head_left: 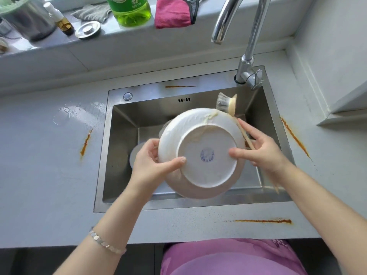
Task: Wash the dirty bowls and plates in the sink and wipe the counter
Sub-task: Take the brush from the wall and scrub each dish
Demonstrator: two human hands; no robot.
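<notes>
A white plate (200,135) is held upside down over the steel sink (123,124), its underside with a blue stamp facing me and a yellowish smear near its far rim. My left hand (153,165) grips its left edge, thumb on the base. My right hand (262,149) steadies the right edge with its thumb while its fingers hold a wooden dish brush (228,105), whose bristles sit just past the far rim. Under the plate another white dish (137,151) shows partly in the basin.
The chrome faucet (248,62) stands at the sink's back right. Orange-brown stains mark the grey counter at left (85,143), right (295,137) and front (264,221). On the sill sit green dish soap (129,12), a pink cloth (172,13), a grey cloth (91,13) and a sink stopper (88,29).
</notes>
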